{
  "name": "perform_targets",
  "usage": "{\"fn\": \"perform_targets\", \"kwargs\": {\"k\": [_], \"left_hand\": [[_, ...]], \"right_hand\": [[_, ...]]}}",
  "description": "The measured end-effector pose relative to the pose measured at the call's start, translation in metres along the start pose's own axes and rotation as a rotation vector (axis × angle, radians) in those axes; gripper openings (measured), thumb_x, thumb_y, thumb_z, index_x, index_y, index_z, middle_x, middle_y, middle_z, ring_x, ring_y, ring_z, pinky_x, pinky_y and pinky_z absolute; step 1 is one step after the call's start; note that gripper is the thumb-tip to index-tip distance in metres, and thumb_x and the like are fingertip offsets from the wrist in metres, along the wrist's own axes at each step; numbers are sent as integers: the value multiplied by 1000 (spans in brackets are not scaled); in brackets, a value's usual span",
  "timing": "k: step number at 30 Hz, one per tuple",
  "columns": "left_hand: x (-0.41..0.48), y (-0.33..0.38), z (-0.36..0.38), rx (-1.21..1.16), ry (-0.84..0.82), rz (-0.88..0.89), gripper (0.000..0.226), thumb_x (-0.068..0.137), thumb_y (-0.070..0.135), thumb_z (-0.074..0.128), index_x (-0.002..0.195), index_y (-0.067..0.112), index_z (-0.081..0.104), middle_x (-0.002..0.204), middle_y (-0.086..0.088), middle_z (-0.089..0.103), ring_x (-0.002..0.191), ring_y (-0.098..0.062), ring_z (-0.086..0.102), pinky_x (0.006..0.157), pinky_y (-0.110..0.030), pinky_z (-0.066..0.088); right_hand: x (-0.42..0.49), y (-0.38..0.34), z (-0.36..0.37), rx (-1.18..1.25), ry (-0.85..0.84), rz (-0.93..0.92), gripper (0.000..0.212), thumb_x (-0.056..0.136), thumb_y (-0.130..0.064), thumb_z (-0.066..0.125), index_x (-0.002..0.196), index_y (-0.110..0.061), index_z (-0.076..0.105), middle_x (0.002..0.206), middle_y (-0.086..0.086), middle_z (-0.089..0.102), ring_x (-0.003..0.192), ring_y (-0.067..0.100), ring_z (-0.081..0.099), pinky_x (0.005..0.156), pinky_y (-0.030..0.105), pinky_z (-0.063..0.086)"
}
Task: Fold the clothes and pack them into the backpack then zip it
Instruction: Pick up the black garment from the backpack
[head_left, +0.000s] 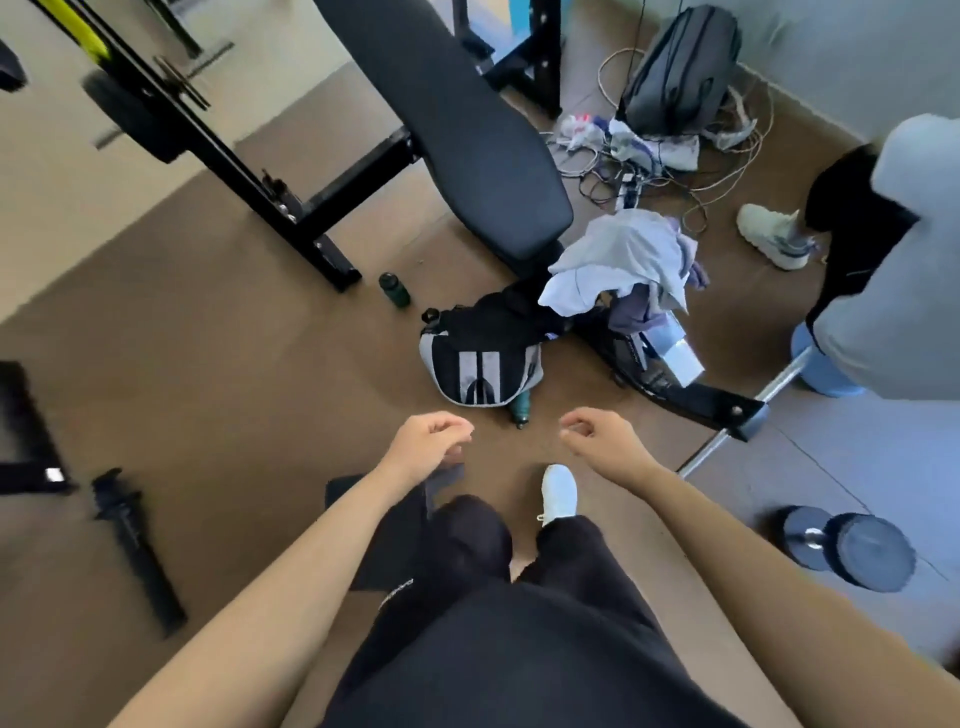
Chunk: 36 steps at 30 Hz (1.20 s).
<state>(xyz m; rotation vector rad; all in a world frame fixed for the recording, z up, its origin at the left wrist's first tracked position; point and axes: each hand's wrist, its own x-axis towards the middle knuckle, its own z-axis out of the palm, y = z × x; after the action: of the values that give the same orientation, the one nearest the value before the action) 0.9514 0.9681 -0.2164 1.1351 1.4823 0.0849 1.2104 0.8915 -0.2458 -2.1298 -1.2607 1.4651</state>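
On floor: backpack (480, 364) open, dark clothes (506, 317) inside.

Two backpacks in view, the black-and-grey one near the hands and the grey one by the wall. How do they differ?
The black-and-grey backpack lies flat on the floor below the clothes pile; the grey backpack stands upright against the wall among cables. The near one has bold grey stripes; the far one looks plain. Both sit untouched: left hand and right hand hold nothing.

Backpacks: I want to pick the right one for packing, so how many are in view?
2. A black and grey backpack lies on the floor ahead of both hands; a grey backpack stands by the far wall. Others may be hidden.
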Motion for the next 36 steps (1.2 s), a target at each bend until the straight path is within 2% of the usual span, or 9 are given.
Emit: {"fn": "perform_targets", "kwargs": {"k": [3,7,13,20,24,27,30,32,36], "left_hand": [[18,36,-16,-126,83,-24,21,103,21,58,108,10,75,108,-9,77,95,-20,69,91,-31,52],[47,67,-47,-202,140,-18,21,103,24,57,105,17,77,105,-4,78,92,-16,71,93,-32,53],[102,96,-97,-277,172,-9,23,99,24,62,108,10,76,106,-9,77,91,-17,70,87,-29,52],[235,115,-142,-216,-16,-7,20,101,23,59,100,16,77,93,0,77,88,-17,70,83,-30,53],[328,130,-146,-52,-224,9,19,102,20,58,95,16,76,91,-1,75,81,-15,67,72,-23,49],[372,145,-139,101,-331,13,18,100,19,60,101,11,75,93,-5,74,79,-15,64,68,-20,48],[403,160,-119,165,-392,5,18,99,20,61,100,9,75,95,-8,75,78,-17,65,65,-19,49],[424,162,-101,186,-409,-22,19,99,20,61,102,7,75,96,-9,75,74,-15,64,59,-14,49],[482,144,-65,228,-368,-59,18,99,23,62,101,12,76,100,-8,76,77,-13,65,60,-13,47]], "right_hand": [[44,-28,-30,-43,5,-69,20,94,-26,65,111,-17,73,101,2,73,95,21,67,90,35,53],[92,-65,-45,-30,3,-105,18,95,-23,66,109,-16,74,90,-1,70,88,16,63,79,27,45],[143,-108,-49,-7,-15,-83,14,93,-25,66,106,-24,70,90,0,73,89,18,69,84,34,53],[226,-141,-17,56,74,58,13,93,-27,66,105,-24,71,88,0,72,90,17,67,81,31,51],[269,-150,13,154,217,209,17,93,-26,67,108,-22,73,93,-1,70,92,16,63,81,29,45],[285,-153,22,233,259,315,20,92,-27,68,110,-20,74,96,0,71,94,18,62,89,33,50],[301,-147,20,294,316,363,18,92,-30,68,108,-25,73,93,-2,71,91,17,65,88,34,51],[318,-137,15,325,336,368,19,93,-26,68,111,-20,72,96,1,71,89,17,63,82,28,47],[375,-94,16,324,289,349,21,94,-23,67,113,-17,71,97,1,70,90,16,64,82,25,46]]}}
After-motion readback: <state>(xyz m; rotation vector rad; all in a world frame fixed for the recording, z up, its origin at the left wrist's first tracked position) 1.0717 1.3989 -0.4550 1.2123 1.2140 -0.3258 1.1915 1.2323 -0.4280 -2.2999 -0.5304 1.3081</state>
